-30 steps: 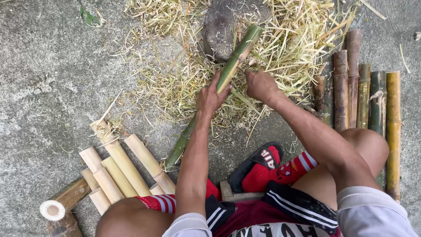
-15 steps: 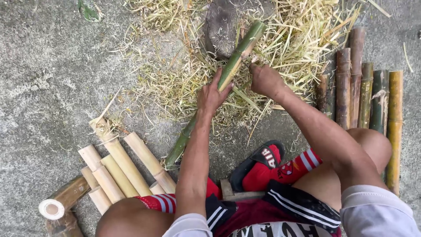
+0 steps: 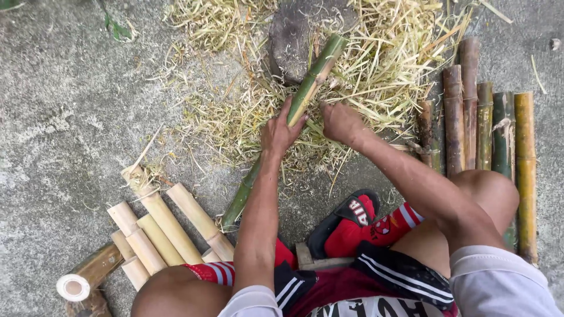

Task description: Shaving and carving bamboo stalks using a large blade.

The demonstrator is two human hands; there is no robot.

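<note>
The left hand grips a green bamboo pole near its middle, fingers wrapped round the shaft and clamped on it. The pole runs diagonally: its upper end rests on a dark stone at top centre, and its lower end lies on the concrete floor, just beside the peeled stack. Part of the shaft is hidden behind the left forearm.

The right hand sits just to the right of the pole, closed into a fist with the fingers curled together. What they enclose cannot be told; the fist lies against the shavings and close to the pole, and contact with the pole is not clear.

A bed of pale straw-like shavings covers the floor around the stone and under both hands.

To the lower left lies a stack of peeled bamboo, pale cream in colour, the pieces side by side and touching. One hollow piece at the far left shows its open round end.

To the right, a row of unpeeled bamboo, brown, green and yellow, lies parallel and close together, running away from the person, partly behind the right knee.

The person squats, knees spread to either side. A red and black sandal shows between the legs, near the lower end of the pole.
</note>
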